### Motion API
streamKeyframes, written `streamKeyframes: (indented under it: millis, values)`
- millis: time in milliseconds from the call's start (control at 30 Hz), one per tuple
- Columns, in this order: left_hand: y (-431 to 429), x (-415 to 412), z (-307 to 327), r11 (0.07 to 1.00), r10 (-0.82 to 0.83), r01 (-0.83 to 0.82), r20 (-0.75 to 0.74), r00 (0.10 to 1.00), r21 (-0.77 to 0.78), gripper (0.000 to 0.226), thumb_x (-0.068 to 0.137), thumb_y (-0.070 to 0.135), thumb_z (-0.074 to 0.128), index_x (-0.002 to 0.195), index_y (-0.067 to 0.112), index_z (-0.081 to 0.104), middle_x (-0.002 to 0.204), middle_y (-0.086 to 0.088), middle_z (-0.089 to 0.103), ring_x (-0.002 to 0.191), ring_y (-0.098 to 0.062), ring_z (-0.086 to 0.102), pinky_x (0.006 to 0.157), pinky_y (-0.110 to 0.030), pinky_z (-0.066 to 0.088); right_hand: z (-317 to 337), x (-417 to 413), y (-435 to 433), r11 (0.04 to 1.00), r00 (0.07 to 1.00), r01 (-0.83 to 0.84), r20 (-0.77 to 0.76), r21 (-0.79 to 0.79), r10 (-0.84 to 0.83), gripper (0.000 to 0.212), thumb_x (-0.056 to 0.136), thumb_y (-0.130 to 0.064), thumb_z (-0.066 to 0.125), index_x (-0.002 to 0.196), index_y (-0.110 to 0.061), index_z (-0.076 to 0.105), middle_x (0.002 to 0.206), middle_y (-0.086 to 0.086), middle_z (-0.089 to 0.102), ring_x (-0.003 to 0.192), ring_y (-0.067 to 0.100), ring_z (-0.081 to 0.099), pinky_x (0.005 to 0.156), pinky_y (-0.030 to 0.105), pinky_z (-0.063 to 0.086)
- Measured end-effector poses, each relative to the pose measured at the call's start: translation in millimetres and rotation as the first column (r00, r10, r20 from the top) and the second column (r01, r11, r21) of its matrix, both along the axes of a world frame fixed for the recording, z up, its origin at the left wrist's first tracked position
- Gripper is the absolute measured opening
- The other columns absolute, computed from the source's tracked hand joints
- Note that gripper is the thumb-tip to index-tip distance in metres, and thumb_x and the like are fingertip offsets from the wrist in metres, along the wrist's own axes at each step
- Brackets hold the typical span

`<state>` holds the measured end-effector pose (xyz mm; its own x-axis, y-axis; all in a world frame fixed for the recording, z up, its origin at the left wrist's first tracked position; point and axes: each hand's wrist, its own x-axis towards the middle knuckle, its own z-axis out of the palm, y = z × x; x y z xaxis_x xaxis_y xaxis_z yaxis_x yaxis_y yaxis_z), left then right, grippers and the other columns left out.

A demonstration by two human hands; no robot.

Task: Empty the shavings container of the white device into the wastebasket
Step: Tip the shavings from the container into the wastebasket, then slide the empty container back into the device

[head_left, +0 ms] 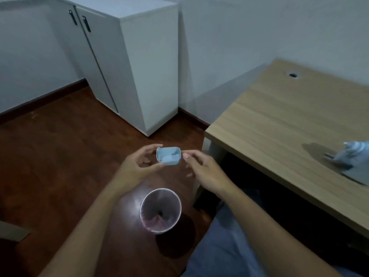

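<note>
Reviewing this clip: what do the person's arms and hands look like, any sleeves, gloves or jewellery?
Both forearms are bare, no sleeves in view. The left hand and right hand wear no gloves. No rings, watch or bracelets show, though the picture is somewhat blurred.

Two bare forearms, no sleeves, left hand (137,166) and right hand (203,170) ringless, blue trousers (225,242) on lap.
</note>
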<state>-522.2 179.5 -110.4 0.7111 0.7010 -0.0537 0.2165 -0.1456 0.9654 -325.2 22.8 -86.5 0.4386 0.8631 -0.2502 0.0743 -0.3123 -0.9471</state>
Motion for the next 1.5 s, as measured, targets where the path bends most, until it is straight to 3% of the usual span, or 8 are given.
streamKeyframes:
  millis: [367, 533, 733, 900, 1133, 1267, 1367, 1500]
  values:
    - [-37, 102, 129, 0.958, -0.286, 0.279, 0.205, 0.936, 0.065, 0.05, 0.083, 0.019, 0.09, 0.129, 0.033, 0.077, 0.121, 0.01, 0.083, 0.103, -0.008, 0.074, 0.092, -0.013, 0.059, 142, 75, -96, 0.987, 0.988, 0.04, 0.144, 0.156, -0.063, 0.031, 0.112, -0.029, 0.062, 0.141, -0.022, 0.072, 0.129, 0.007, 0.082, 0.111, 0.032, 0.082, 0.102, 0.044, 0.064]
    - [-69, 163, 137, 0.912, -0.41, 0.397, 0.184, 0.893, 0.107, 0.052, 0.083, 0.021, 0.097, 0.131, 0.029, 0.078, 0.132, -0.013, 0.077, 0.097, -0.022, 0.068, 0.087, -0.024, 0.061, 181, 125, -169, 0.963, 0.865, 0.186, 0.432, 0.195, -0.255, 0.028, 0.106, -0.037, 0.071, 0.132, -0.03, 0.077, 0.128, -0.01, 0.082, 0.118, 0.013, 0.079, 0.11, 0.046, 0.061]
    - [-118, 228, 137, 0.785, -0.575, 0.554, -0.006, 0.818, 0.277, 0.054, 0.089, 0.035, 0.094, 0.138, 0.043, 0.074, 0.133, 0.007, 0.079, 0.1, -0.006, 0.071, 0.096, -0.029, 0.058, 194, 176, -259, 0.94, 0.672, 0.334, 0.681, 0.07, -0.29, 0.065, 0.088, -0.068, 0.079, 0.147, -0.051, 0.059, 0.158, -0.029, 0.054, 0.149, 0.0, 0.049, 0.127, 0.039, 0.041]
    - [-158, 266, 124, 0.735, -0.627, 0.616, -0.063, 0.777, 0.285, 0.053, 0.089, 0.023, 0.094, 0.137, 0.035, 0.075, 0.122, 0.012, 0.083, 0.102, 0.002, 0.075, 0.1, -0.022, 0.057, 158, 199, -301, 0.926, 0.781, 0.372, 0.561, -0.066, -0.274, 0.098, 0.078, -0.048, 0.096, 0.162, -0.032, 0.047, 0.158, -0.015, 0.057, 0.149, 0.003, 0.053, 0.129, 0.039, 0.043]
    - [-179, 294, 114, 0.727, -0.6, 0.6, -0.117, 0.792, 0.332, 0.057, 0.089, 0.03, 0.092, 0.141, 0.044, 0.073, 0.127, 0.007, 0.082, 0.114, -0.021, 0.075, 0.111, -0.046, 0.059, 114, 218, -317, 0.925, 0.834, 0.377, 0.413, 0.057, -0.365, 0.066, 0.09, -0.005, 0.09, 0.148, -0.011, 0.06, 0.135, -0.005, 0.079, 0.124, 0.005, 0.077, 0.114, 0.024, 0.056]
    - [-182, 304, 113, 0.765, -0.567, 0.575, -0.12, 0.815, 0.29, 0.063, 0.089, 0.033, 0.093, 0.148, 0.041, 0.071, 0.131, 0.008, 0.082, 0.116, -0.022, 0.073, 0.116, -0.045, 0.056, 106, 224, -317, 0.927, 0.863, 0.352, 0.34, 0.127, -0.374, 0.065, 0.088, -0.003, 0.09, 0.147, -0.012, 0.061, 0.137, -0.001, 0.08, 0.128, 0.011, 0.077, 0.116, 0.029, 0.055]
    - [-194, 312, 116, 0.771, -0.572, 0.581, -0.12, 0.812, 0.261, 0.068, 0.092, 0.028, 0.091, 0.154, 0.042, 0.066, 0.134, 0.016, 0.081, 0.117, 0.002, 0.075, 0.117, -0.031, 0.055, 100, 227, -315, 0.92, 0.865, 0.356, 0.317, 0.162, -0.39, 0.064, 0.087, -0.007, 0.093, 0.143, -0.014, 0.064, 0.136, -0.001, 0.08, 0.129, 0.015, 0.077, 0.118, 0.038, 0.055]
    - [-210, 322, 115, 0.774, -0.559, 0.587, -0.179, 0.809, 0.238, 0.104, 0.09, 0.044, 0.09, 0.174, 0.042, 0.029, 0.153, 0.015, 0.069, 0.144, 0.006, 0.059, 0.126, -0.027, 0.038, 92, 226, -311, 0.902, 0.83, 0.382, 0.353, 0.204, -0.431, 0.061, 0.084, -0.014, 0.096, 0.136, -0.013, 0.066, 0.131, 0.001, 0.082, 0.125, 0.016, 0.079, 0.117, 0.047, 0.057]
